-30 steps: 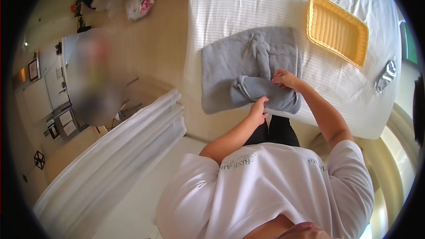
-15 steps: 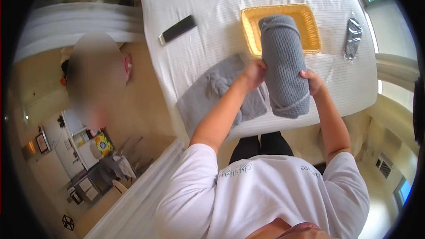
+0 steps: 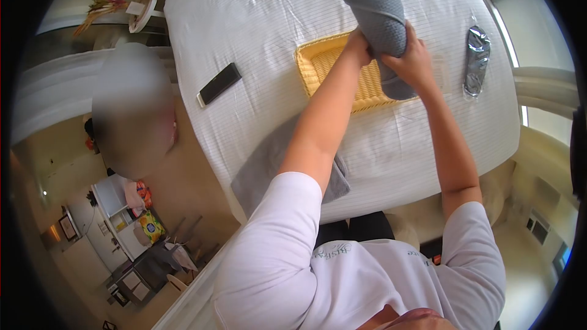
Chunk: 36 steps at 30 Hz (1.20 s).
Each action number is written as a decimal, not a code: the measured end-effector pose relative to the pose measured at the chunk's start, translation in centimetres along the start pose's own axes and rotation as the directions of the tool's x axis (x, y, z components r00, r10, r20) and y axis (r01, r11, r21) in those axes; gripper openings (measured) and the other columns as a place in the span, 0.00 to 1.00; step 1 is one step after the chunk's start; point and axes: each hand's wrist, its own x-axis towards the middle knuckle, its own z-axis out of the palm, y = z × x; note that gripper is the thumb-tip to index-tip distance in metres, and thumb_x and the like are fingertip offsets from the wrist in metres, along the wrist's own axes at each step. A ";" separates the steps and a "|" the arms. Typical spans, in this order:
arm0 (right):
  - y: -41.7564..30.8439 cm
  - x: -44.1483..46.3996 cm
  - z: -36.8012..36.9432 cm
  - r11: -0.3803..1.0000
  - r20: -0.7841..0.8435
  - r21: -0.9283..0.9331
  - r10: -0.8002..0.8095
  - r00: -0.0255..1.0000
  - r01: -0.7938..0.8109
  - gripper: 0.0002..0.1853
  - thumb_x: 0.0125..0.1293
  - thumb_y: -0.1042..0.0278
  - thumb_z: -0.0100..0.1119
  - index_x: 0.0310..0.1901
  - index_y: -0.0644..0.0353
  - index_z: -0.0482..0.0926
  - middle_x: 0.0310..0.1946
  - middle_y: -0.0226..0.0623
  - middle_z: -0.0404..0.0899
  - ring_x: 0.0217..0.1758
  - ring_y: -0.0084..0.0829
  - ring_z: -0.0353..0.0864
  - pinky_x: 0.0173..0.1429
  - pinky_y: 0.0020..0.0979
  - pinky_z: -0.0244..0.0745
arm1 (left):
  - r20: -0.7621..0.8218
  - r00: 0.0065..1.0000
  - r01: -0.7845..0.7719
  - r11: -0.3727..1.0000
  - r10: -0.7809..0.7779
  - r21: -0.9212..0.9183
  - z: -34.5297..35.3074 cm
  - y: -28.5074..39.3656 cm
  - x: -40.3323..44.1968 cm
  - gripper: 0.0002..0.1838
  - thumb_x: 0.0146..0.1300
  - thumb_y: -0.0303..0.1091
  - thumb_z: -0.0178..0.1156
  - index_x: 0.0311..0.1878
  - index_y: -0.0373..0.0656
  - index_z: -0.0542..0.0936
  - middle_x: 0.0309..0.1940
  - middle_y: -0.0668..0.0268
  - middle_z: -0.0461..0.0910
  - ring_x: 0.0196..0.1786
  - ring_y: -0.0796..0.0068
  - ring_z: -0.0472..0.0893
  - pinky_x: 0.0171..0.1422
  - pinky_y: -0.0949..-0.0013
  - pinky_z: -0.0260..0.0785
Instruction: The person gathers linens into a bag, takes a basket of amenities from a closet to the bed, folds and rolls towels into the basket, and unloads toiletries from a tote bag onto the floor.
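A rolled grey towel (image 3: 378, 15) is held over the yellow wicker basket (image 3: 318, 64), its far end reaching past the basket's far rim. My left hand (image 3: 359, 47) grips its left side, with the fingers partly hidden. On the right side my right hand (image 3: 411, 58) is closed round the roll, thumb across its front. Another grey towel (image 3: 269, 159) lies spread on the bed nearer to me, partly covered by my left arm.
The white striped bed (image 3: 257, 43) bears a black box (image 3: 220, 84) at the left and a dark item in clear wrapping (image 3: 476, 61) at the right. A potted plant (image 3: 105, 3) stands beyond the bed's left edge. A blurred shape is at the left.
The towel roll, upright in my view half a second ago, has moved away from me and tilted over the basket. A second ago it lay on the spread towel under both hands.
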 end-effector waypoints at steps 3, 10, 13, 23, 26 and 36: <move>3.2 0.5 4.2 0.998 -0.026 0.062 0.001 1.000 0.001 0.51 0.40 0.51 0.66 0.68 0.58 0.55 0.48 0.53 0.76 0.56 0.49 0.72 0.60 0.42 0.69 | -0.108 0.975 0.195 0.981 -0.193 0.009 -1.0 -0.3 0.2 0.38 0.62 0.67 0.39 0.63 0.45 0.66 0.60 0.62 0.69 0.60 0.59 0.69 0.61 0.45 0.59; 7.4 1.8 7.0 0.966 0.135 0.203 0.132 0.982 -0.158 0.51 0.41 0.52 0.67 0.68 0.58 0.54 0.54 0.54 0.74 0.56 0.49 0.75 0.58 0.39 0.71 | 0.032 0.999 0.017 1.000 -0.016 -0.021 -1.3 -4.3 1.3 0.51 0.54 0.80 0.23 0.68 0.49 0.63 0.68 0.61 0.61 0.70 0.61 0.58 0.70 0.43 0.43; 6.6 2.2 5.5 0.977 0.134 0.089 0.180 0.975 -0.192 0.51 0.42 0.52 0.68 0.68 0.58 0.54 0.54 0.53 0.73 0.58 0.47 0.74 0.59 0.39 0.70 | 0.154 0.988 0.013 0.999 -0.008 -0.030 -0.6 -4.0 1.7 0.51 0.53 0.80 0.22 0.68 0.53 0.63 0.68 0.63 0.62 0.70 0.62 0.58 0.70 0.42 0.43; 4.4 -2.1 5.7 0.972 -0.370 -0.104 -0.234 0.899 0.211 0.40 0.52 0.49 0.68 0.62 0.60 0.64 0.46 0.48 0.77 0.49 0.45 0.77 0.56 0.39 0.70 | -0.208 0.855 -0.221 0.696 0.475 0.683 -7.9 -5.0 -4.4 0.19 0.64 0.48 0.55 0.48 0.42 0.78 0.39 0.66 0.80 0.38 0.72 0.78 0.43 0.65 0.71; 2.2 -10.0 5.1 0.952 -0.203 0.206 -0.185 0.962 0.227 0.19 0.59 0.60 0.65 0.47 0.61 0.75 0.36 0.40 0.79 0.38 0.35 0.77 0.46 0.33 0.72 | -0.242 0.724 -0.208 0.539 0.646 0.816 -13.4 -2.7 -15.6 0.14 0.60 0.43 0.60 0.42 0.43 0.79 0.34 0.62 0.82 0.38 0.66 0.81 0.45 0.67 0.72; 3.4 -31.6 21.6 0.692 0.637 0.255 0.405 0.656 -0.675 0.25 0.60 0.56 0.62 0.51 0.68 0.72 0.38 0.43 0.80 0.41 0.29 0.78 0.46 0.30 0.72 | 0.091 0.921 -0.018 -0.192 0.378 0.981 -14.8 -23.4 -38.4 0.35 0.42 0.49 0.71 0.53 0.43 0.71 0.53 0.61 0.71 0.58 0.64 0.69 0.62 0.52 0.60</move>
